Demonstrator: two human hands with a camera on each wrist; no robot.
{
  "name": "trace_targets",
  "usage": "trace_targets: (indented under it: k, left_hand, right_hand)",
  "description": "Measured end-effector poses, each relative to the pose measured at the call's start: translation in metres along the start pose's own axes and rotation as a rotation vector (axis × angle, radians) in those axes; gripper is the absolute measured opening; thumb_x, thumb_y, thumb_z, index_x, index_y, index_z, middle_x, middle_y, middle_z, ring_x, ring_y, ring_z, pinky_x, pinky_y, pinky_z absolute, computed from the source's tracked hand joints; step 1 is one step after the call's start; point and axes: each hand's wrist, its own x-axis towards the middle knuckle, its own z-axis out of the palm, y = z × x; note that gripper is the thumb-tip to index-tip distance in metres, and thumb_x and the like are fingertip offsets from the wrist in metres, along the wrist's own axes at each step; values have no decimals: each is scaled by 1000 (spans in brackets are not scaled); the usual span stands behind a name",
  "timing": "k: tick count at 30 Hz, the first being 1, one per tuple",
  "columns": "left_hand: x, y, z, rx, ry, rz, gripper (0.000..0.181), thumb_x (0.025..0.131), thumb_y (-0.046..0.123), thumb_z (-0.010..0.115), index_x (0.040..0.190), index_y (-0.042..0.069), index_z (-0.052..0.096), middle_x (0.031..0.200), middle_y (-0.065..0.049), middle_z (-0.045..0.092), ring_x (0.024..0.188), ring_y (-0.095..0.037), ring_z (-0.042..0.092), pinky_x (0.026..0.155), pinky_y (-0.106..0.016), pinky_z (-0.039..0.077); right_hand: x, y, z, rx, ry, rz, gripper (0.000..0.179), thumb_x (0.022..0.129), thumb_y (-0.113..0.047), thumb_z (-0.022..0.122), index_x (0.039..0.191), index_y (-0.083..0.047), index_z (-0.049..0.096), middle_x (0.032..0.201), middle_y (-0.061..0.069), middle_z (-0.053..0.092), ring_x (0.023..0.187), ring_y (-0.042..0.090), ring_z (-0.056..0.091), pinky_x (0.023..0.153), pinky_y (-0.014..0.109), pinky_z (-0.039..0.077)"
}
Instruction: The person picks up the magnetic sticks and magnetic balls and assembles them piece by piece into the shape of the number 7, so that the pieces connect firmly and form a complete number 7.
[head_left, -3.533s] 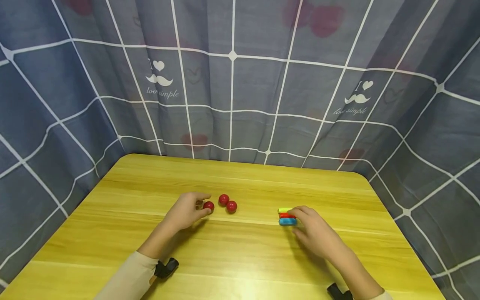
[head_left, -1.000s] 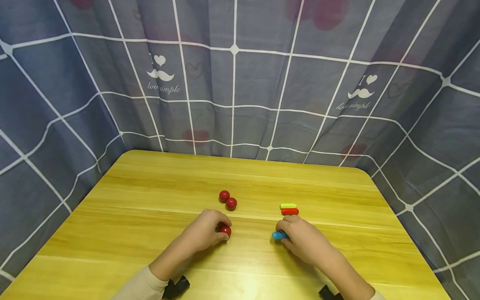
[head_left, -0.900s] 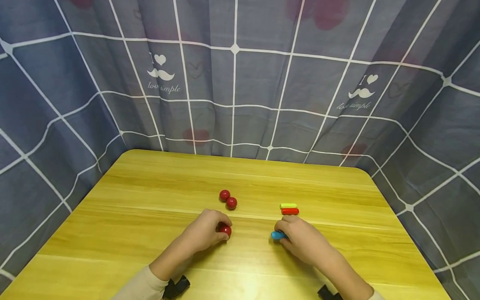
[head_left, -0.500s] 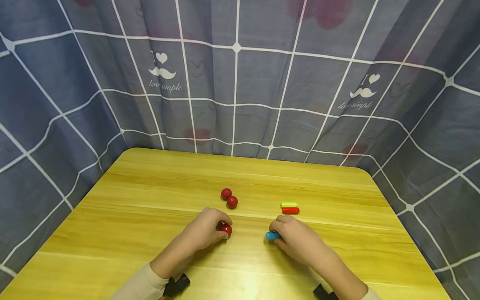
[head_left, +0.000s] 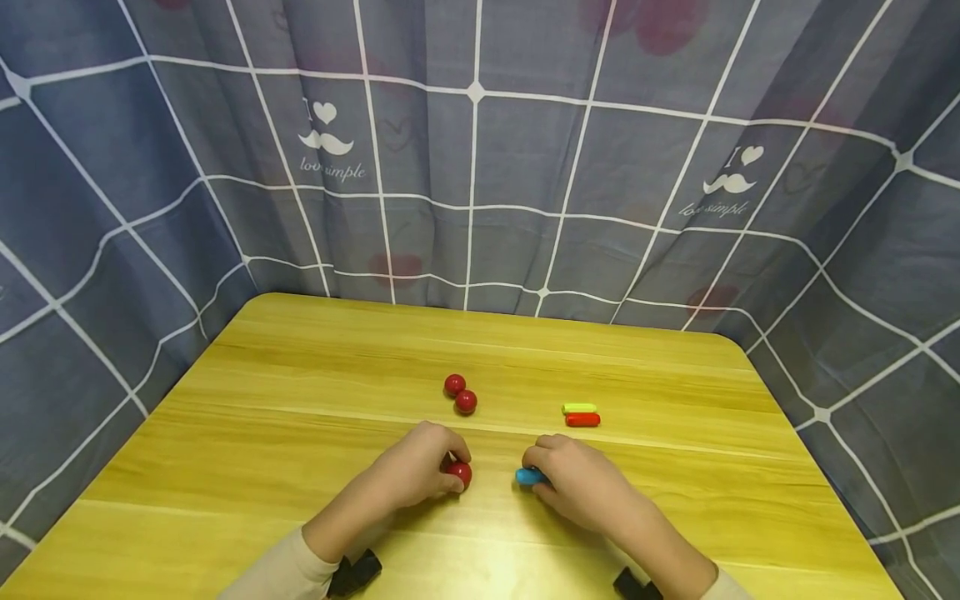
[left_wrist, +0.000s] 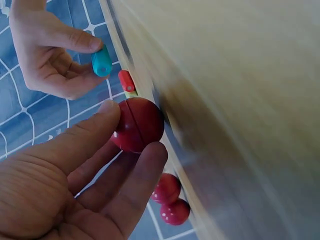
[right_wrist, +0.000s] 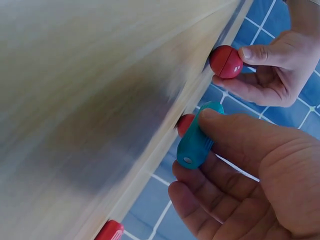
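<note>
My left hand (head_left: 420, 467) pinches a glossy red ball (left_wrist: 140, 125) with a seam line between thumb and fingertips, low over the table. Facing it, my right hand (head_left: 581, 483) grips a short blue plastic stick (right_wrist: 196, 142) that has a small hole at its end. In the head view, the blue stick's free end points left toward the ball, a short gap between them. Two more red balls (head_left: 455, 385) (head_left: 466, 402) sit together farther back. Behind my right hand lie a yellow-green stick (head_left: 579, 408) and a red stick (head_left: 582, 420), side by side.
The wood-grain table (head_left: 337, 358) carries all of these things. A grey-blue checked curtain (head_left: 525, 167) hangs along its back and sides. Each wrist wears a black camera mount (head_left: 354, 573).
My left hand has brought one red ball nearer to me and rightward, away from the other two. My right hand has taken the blue stick from beside the red one and moved it left.
</note>
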Motion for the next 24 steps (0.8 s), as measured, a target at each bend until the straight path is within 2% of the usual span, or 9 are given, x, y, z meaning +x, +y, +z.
trace_targets:
  k: [9,24]
  left_hand:
    - [3,1,1,15,-13,24,15,76,5,83,85,9,72,77,7,64,68,-3,55,63,-21,47]
    - [2,-2,2,9,-13,24,16,75,6,84,85,9,71,77,8,63,70,-4,57,64,-21,47]
  right_hand:
    - [9,-9,2,-9,-22,-32,13,84,-21,79,90,-16,68,85,-11,58,76,2,54,70,23,50]
    - [35,-23,11,-23,-36,-92,13,85,-22,78,86,-17,66,79,-11,54,68,1,47,64,20,45]
